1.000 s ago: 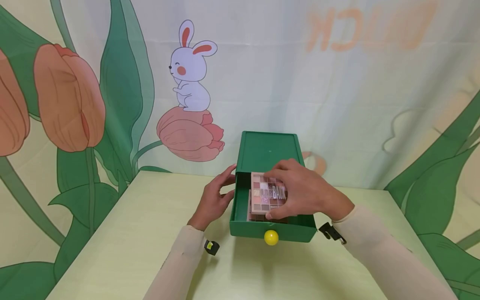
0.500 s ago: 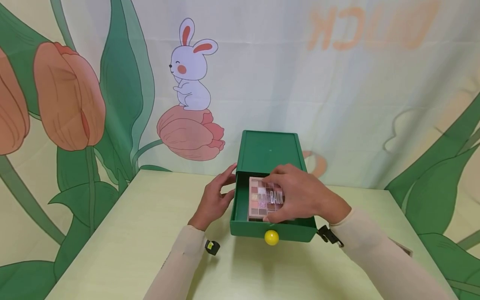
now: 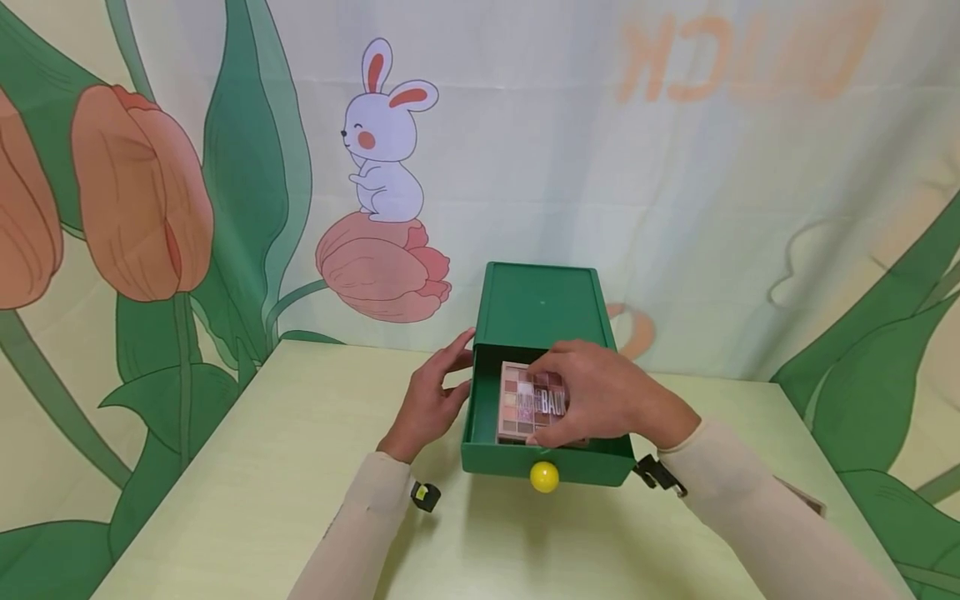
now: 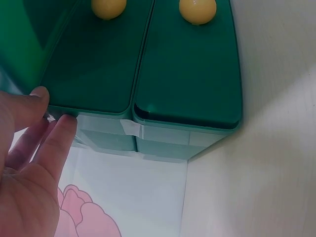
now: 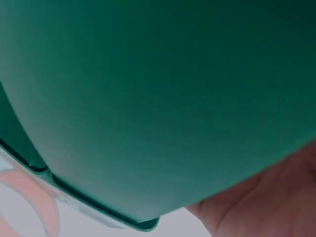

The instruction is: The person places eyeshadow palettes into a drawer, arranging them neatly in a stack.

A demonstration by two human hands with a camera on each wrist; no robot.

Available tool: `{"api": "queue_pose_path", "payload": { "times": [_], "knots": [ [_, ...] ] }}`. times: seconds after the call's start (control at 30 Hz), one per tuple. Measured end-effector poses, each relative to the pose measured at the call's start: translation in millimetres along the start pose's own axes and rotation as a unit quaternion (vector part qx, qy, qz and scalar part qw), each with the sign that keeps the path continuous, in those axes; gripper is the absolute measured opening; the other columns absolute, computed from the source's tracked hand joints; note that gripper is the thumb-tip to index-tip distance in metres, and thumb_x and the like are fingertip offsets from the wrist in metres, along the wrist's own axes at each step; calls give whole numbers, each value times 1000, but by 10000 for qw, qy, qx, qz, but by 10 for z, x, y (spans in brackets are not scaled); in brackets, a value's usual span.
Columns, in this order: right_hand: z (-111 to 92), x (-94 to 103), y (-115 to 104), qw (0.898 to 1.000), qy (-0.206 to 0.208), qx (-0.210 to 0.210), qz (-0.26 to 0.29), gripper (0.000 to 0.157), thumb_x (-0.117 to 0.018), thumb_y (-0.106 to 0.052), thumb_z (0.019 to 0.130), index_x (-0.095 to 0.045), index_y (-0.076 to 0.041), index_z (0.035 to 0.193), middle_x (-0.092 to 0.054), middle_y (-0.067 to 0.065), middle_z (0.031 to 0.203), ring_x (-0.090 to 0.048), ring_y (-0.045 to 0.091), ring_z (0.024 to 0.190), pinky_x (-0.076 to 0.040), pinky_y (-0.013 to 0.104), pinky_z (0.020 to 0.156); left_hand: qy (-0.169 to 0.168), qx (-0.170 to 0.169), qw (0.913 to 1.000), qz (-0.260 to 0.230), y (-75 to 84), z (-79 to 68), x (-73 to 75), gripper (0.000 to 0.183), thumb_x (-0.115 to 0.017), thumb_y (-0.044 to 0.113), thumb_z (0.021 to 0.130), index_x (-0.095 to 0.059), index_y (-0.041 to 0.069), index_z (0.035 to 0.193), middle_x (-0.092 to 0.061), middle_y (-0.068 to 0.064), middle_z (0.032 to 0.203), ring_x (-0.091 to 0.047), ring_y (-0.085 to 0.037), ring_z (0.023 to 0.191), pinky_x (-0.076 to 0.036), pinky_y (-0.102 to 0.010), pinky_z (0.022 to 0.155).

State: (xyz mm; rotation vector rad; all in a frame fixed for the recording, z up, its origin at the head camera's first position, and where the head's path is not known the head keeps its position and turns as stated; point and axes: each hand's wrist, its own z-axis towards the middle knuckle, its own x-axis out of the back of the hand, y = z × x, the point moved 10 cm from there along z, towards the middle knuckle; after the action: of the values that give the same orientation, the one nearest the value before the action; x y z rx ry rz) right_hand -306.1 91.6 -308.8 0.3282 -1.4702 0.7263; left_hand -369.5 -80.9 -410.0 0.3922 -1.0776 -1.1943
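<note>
Long, close-fitting sleeves of plain pale beige are worn on both arms. Left of the green drawer (image 3: 498, 460), the left sleeve (image 3: 360, 517) is ended at the wrist, where a small black block (image 3: 427, 497) is worn – marked with a yellow-green patch. Right of the drawer, the right sleeve (image 3: 757, 504) is matched in colour, and a black, buckle-like piece (image 3: 657, 475) with a greyish tip is worn at its cuff. Beyond the cuffs, the left hand (image 3: 426, 402) and right hand (image 3: 603, 393) are bare.
</note>
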Motion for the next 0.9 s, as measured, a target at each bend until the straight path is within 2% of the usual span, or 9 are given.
{"api": "queue_pose_path", "payload": {
  "times": [0.2,0.4,0.63,0.7,0.9],
  "knots": [
    [12,-122,32,9999,-72,50,-138,65,-87,-53,76,-75,-14,127,-71,-1,114,-58,13,97,-55,27,74,49,24,10000,15,-19,0,5,88,-67,0,101,-30,45,166,-63,-9,142,-63,-30,137,-63,-46,94],
    [21,-206,13,9987,-51,90,-502,55,-86,-45,80,-76,-16,125,-72,2,120,-61,17,103,-58,30,78,31,16,10000,-1,-19,5,0,85,-68,0,101,-31,40,167,-62,-8,143,-63,-29,137,-63,-46,93],
    [28,-219,-5,9977,-38,34,-674,53,-87,-44,80,-77,-16,125,-72,3,121,-61,19,106,-59,31,78,34,13,10000,39,1,7,12,82,-67,-1,101,-33,32,167,-63,-9,143,-63,-30,137,-63,-47,93],
    [28,-220,-9,9976,-43,7,-691,53,-87,-43,80,-77,-16,125,-72,3,121,-61,19,105,-59,32,79,33,-2,10000,40,2,9,12,82,-67,-1,101,-32,32,167,-63,-10,143,-63,-30,137,-63,-47,93],
    [13,-246,-1,9978,-78,-103,-646,55,-88,-42,80,-75,-15,126,-70,4,124,-60,21,108,-61,35,81,34,23,10000,21,-15,1,1,88,-68,0,101,-29,45,166,-63,-8,142,-63,-28,137,-63,-45,94]
  ]
}}
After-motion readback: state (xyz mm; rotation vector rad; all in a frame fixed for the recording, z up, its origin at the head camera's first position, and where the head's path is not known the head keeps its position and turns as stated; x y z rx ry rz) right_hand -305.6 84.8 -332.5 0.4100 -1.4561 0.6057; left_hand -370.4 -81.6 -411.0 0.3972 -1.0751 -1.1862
